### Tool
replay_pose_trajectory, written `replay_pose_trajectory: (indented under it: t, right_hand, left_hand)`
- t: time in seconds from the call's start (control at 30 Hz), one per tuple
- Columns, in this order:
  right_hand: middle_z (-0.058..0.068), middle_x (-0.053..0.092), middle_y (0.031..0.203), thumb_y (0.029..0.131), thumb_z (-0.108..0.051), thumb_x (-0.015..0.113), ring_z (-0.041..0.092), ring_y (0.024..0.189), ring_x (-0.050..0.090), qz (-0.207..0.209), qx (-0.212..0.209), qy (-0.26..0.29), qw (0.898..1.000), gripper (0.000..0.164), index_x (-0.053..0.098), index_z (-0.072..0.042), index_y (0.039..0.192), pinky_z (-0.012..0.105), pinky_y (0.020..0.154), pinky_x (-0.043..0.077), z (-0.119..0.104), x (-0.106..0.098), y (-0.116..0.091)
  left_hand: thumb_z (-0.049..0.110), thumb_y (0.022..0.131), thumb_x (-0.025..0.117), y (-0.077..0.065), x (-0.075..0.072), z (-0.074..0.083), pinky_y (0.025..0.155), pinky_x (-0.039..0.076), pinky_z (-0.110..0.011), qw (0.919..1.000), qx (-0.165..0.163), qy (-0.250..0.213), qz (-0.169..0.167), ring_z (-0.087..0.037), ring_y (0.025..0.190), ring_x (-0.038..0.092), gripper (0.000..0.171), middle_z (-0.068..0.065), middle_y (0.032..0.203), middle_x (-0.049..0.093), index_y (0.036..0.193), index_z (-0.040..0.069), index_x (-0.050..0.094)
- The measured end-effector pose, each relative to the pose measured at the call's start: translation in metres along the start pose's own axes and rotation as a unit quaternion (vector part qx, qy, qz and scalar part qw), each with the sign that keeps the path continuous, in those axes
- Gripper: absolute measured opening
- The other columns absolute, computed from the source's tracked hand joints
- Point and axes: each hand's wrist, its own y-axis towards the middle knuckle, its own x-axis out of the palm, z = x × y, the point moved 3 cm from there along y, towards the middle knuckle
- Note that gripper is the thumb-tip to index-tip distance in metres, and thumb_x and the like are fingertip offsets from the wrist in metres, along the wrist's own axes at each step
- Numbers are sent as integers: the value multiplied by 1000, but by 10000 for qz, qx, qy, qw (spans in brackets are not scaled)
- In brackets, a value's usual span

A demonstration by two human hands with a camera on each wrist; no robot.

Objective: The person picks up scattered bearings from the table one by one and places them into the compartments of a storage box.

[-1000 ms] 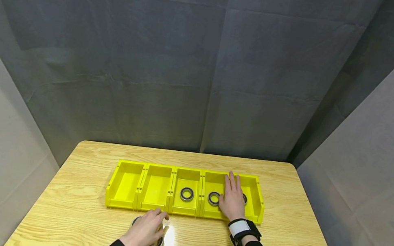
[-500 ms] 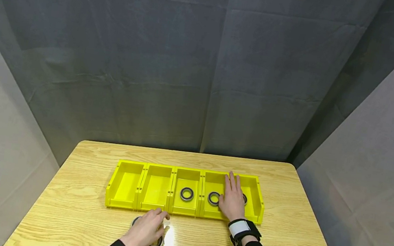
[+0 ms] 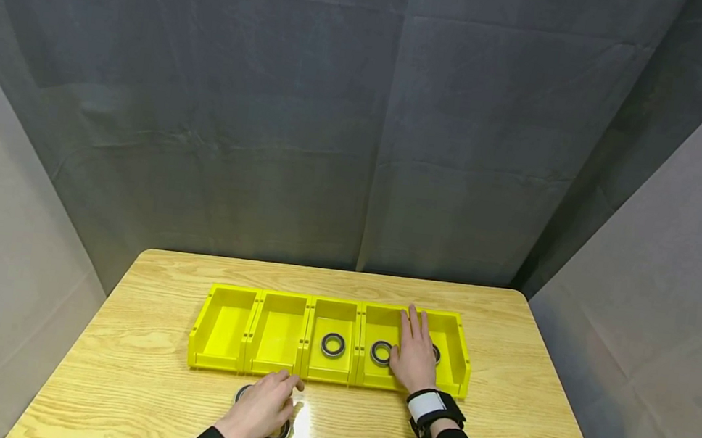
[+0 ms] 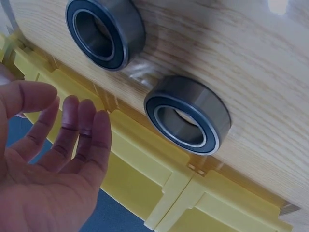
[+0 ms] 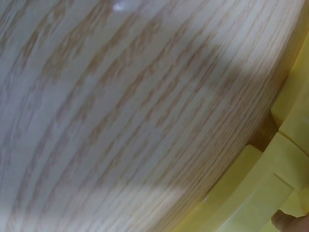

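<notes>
My left hand (image 3: 262, 407) is over the table just in front of the yellow bins, its fingers loosely bent and nothing in them. Two ball bearings, one farther left (image 3: 241, 392) and one nearer (image 3: 280, 435), are partly covered by it in the head view. The left wrist view shows both bearings (image 4: 131, 29) (image 4: 208, 104) lying on the wood, apart from the fingers (image 4: 99, 140). My right hand (image 3: 415, 362) reaches with extended fingers over the divider between the two rightmost bins. Beside its thumb lies a bearing (image 3: 373, 353); another (image 3: 436, 354) is mostly hidden behind it.
A row of several joined yellow bins (image 3: 273, 369) stands across the wooden table (image 3: 128, 374). The middle bin holds one bearing (image 3: 331, 355). Behind the table hangs a dark grey curtain (image 3: 270, 129), with lighter panels (image 3: 665, 287) at both sides.
</notes>
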Motion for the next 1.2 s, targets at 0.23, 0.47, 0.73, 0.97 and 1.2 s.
replay_pose_trajectory:
  t: [0.23, 0.47, 0.73, 0.97, 1.2]
  right_hand:
    - [21, 31, 164, 85, -8, 74, 45, 152, 25, -21, 19, 35, 10000, 73, 41, 1, 151, 55, 119, 36, -1, -1, 0]
    - [22, 33, 162, 84, -8, 75, 46, 150, 28, 23, -22, -43, 10000, 73, 43, 3, 149, 55, 119, 36, -3, -3, 0]
    - [23, 33, 162, 85, -9, 74, 47, 150, 28, -2, -42, -90, 10000, 73, 42, 3, 149, 55, 119, 36, -2, -3, -1]
    - [22, 31, 163, 86, -10, 73, 46, 151, 27, -67, -10, -97, 9999, 74, 41, 3, 151, 54, 119, 36, -2, -3, -1]
    - [23, 32, 162, 85, -9, 73, 47, 150, 28, -16, -29, -60, 10000, 73, 42, 3, 150, 55, 119, 36, -3, -4, -1]
  left_hand:
    - [4, 86, 70, 1, -1, 1, 57, 40, -20, 10000, -46, -11, -20, -9, 73, 54, 21, 0, 87, 63, 106, 10, 69]
    - [7, 87, 70, 1, -2, 1, 57, 40, -19, 10000, -76, -35, -39, -9, 74, 53, 19, -1, 89, 64, 106, 10, 69]
    - [23, 91, 70, -3, 2, 2, 59, 41, -21, 9999, 58, -31, -82, -10, 77, 52, 24, -2, 94, 62, 111, 10, 68]
    - [35, 86, 75, -8, 8, 2, 73, 52, -34, 9989, 7, -33, -474, -21, 93, 59, 38, -1, 105, 62, 116, 13, 66]
    - [34, 80, 80, -11, 14, 2, 68, 49, -29, 9984, 59, 109, -549, -20, 93, 57, 43, 0, 104, 59, 115, 14, 66]
